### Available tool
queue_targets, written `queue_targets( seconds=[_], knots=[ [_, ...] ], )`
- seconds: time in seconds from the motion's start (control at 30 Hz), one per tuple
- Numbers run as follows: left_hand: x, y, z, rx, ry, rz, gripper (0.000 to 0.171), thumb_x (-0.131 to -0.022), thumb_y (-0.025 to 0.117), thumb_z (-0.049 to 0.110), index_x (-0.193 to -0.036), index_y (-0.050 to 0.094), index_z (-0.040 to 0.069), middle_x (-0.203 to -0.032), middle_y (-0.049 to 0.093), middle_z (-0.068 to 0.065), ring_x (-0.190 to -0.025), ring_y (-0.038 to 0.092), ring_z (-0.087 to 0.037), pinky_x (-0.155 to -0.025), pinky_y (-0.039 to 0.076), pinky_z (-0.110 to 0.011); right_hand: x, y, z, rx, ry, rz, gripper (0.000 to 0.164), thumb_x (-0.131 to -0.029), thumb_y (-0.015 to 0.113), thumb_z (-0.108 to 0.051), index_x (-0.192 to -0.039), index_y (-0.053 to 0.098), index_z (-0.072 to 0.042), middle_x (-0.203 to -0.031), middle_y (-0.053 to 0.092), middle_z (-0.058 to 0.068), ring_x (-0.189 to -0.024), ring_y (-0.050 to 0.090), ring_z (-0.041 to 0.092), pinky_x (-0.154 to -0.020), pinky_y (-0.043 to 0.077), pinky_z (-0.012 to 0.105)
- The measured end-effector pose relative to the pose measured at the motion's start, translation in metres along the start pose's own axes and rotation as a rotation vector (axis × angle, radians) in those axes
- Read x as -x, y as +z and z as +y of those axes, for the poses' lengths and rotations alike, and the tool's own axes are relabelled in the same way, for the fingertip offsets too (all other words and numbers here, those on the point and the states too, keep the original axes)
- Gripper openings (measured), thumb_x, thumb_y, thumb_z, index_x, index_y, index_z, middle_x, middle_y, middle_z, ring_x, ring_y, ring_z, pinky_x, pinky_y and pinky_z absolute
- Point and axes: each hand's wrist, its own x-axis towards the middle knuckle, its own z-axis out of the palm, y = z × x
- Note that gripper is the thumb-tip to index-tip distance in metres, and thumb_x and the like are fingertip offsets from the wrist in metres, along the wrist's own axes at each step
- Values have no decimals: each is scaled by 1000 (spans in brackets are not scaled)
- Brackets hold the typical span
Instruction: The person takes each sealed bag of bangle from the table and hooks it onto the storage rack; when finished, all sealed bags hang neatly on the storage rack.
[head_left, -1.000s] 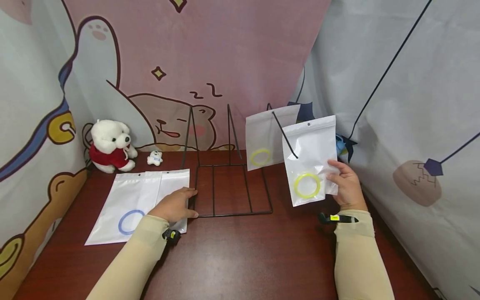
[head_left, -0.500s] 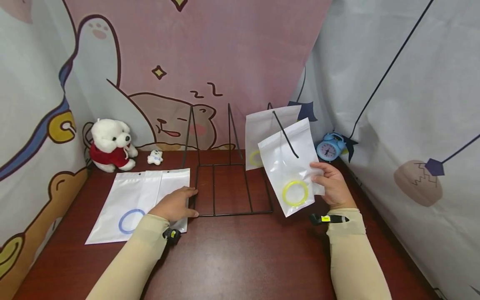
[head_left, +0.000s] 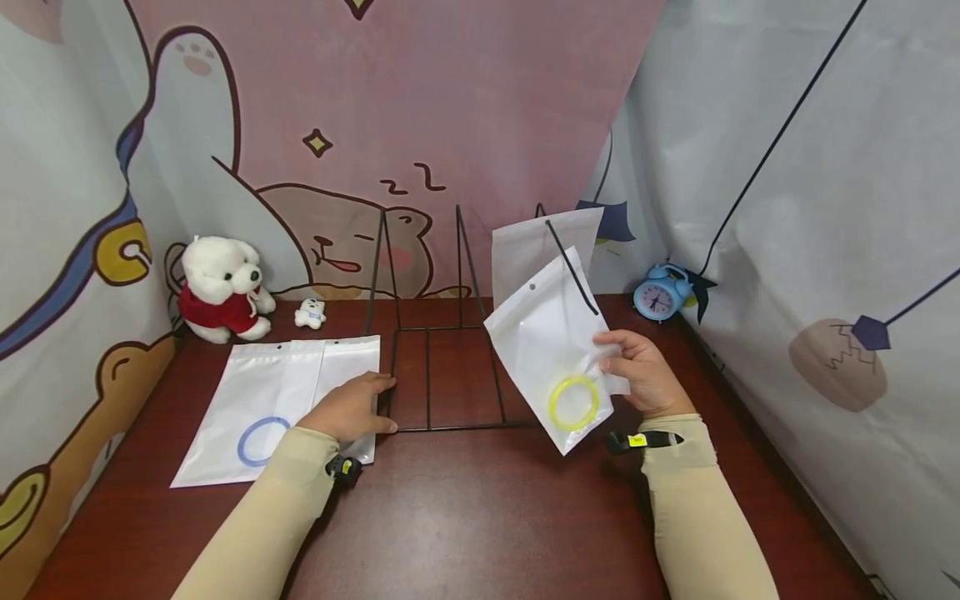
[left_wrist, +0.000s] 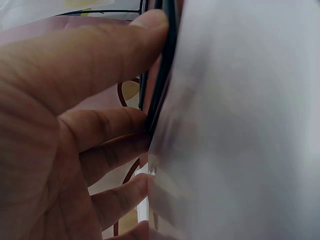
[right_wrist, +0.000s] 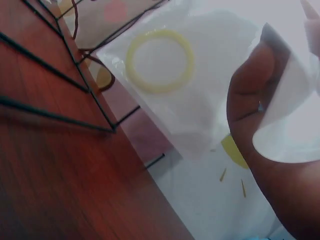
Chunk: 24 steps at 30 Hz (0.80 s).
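Observation:
My right hand pinches the right edge of a white zip bag with a yellow ring in it. The bag is tilted, its hang hole at upper left. A black prong of the wire display rack crosses in front of its upper right corner. Behind it, another white bag hangs on that prong. On the table my left hand touches the rack's left base bar with thumb and fingertips; the left wrist view shows the fingers against the black wire.
White bags, one with a blue ring, lie overlapping left of the rack, partly under my left hand. A plush bear and a small white figure stand at back left, a blue alarm clock at back right. Fabric walls surround the table.
My right hand has moved left and slightly nearer with the bag, which has tilted counterclockwise. The alarm clock has come into full view. The left hand stays on the rack.

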Motion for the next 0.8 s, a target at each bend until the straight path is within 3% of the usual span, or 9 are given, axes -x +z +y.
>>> queue_targets(
  seconds=[0.23,0.6,0.8],
  knots=[
    [0,-1,1,-3,3,3,80,-88,85,29,-153,51,-2,-161,45,-24,-150,41,-45,-119,38,-60,-1,12,-5,51,19,-76,50,-98,54,17,-115,80,-22,-111,77,-1,-95,74,12,-80,65,31],
    [0,0,1,-4,9,5,80,-88,85,29,-153,51,-2,-161,45,-24,-150,41,-45,-120,38,-60,-1,34,-18,114,-4,-163,51,-97,55,16,-116,80,-24,-124,75,-1,-104,73,18,-85,65,38],
    [1,-1,1,2,15,10,80,-87,85,28,-153,51,-3,-161,46,-25,-150,41,-45,-120,38,-61,1,46,-26,153,-9,-172,50,-96,57,14,-115,81,-26,-123,76,-3,-104,73,19,-85,65,38]
  ],
)
